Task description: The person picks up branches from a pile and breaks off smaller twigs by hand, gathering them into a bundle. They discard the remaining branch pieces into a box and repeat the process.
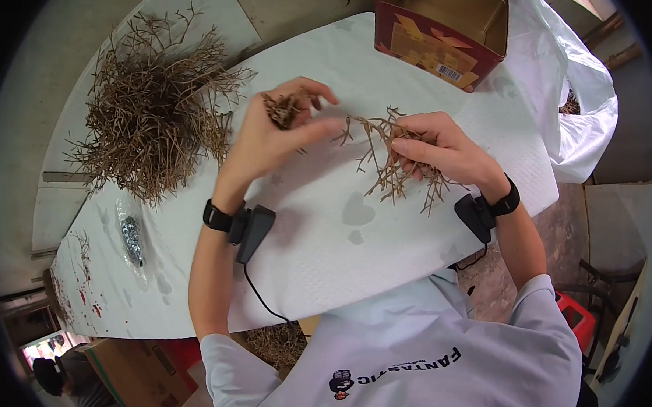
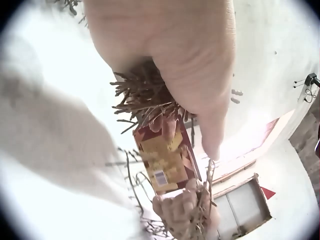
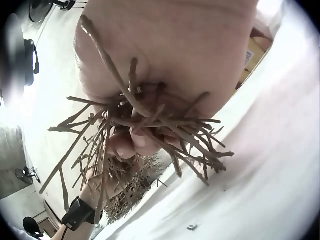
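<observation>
My left hand (image 1: pixel 267 129) holds a small bundle of short brown twigs (image 1: pixel 284 110) against the palm, the lower fingers curled round it. Its thumb and forefinger reach toward the right hand. In my right hand (image 1: pixel 445 147) is a looser bunch of branching dry twigs (image 1: pixel 386 160), gripped between thumb and curled fingers, with ends sticking out on both sides. The right wrist view shows these twigs (image 3: pixel 150 120) spreading below the palm. Left of my left hand lies a large tangled heap of the same twigs (image 1: pixel 152 117).
A red and gold tin box (image 1: pixel 435 39) stands open at the far right of the white-covered table (image 1: pixel 329 262). A clear plastic bag (image 1: pixel 578 87) hangs by the right edge. Toward the left lies a clear packet with dark contents (image 1: pixel 131 239). A cardboard box (image 1: pixel 140 379) is below the table.
</observation>
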A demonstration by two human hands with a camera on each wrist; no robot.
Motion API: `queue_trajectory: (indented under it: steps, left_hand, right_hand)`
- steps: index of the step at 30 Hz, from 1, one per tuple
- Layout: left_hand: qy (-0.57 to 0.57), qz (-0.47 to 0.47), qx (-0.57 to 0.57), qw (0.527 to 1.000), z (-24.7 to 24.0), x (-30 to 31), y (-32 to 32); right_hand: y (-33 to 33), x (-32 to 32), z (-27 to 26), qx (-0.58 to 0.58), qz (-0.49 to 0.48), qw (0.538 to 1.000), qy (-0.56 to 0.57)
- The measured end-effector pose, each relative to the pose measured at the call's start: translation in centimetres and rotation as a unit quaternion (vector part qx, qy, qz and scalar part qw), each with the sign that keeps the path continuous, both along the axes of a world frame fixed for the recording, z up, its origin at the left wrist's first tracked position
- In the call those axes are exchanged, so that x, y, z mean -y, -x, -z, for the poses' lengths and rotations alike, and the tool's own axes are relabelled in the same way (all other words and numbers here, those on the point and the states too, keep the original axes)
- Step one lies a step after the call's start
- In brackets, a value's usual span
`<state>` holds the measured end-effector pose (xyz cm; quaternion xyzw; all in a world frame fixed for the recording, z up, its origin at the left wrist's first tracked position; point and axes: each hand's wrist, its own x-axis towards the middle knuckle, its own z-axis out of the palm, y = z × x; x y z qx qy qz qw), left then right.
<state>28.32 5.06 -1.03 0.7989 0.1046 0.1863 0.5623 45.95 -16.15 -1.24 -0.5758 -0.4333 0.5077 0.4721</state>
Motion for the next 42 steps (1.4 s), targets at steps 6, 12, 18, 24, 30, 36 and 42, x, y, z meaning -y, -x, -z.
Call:
queue_trajectory:
  steps: [6,12,18,24,30,36,42]
  left_hand:
    - [0.128,0.028,-0.051,0.99,1.0,1.6,-0.5]
    - [-0.308,-0.036,-0.079,0.948,1.3,-4.2,0.8]
    - [0.011,-0.177,-0.014,0.984,0.8,-4.6,1.8]
    - [0.2,-0.047,-0.032,0.978,0.4,3.0,-1.0]
    - [0.095,0.01,-0.08,0.992,0.9,3.2,-1.3]
    - [0.087,0.015,-0.044,0.995,0.3,2.4,-0.8]
    - [0.132,0.039,-0.026,0.99,1.1,4.6,-1.5]
  right_hand:
    - [0.1,-0.1,0.3,-0.007,0.017,0.999,-0.027]
    - [-1.4,1.2,-0.3,0.033,-0.093,0.995,0.03]
    - [-0.6,-0.2,0.5,0.038,-0.003,0.999,0.001]
    - [0.2,-0.4,1.3,-0.039,0.049,0.998,-0.027]
    - [0.2,-0.7,1.8,0.011,0.021,0.999,-0.035]
    - [-0.2,-0.8,2.1,0.026,0.058,0.998,-0.019]
    - [0.7,-0.9,1.3,0.051,0.074,0.996,0.001]
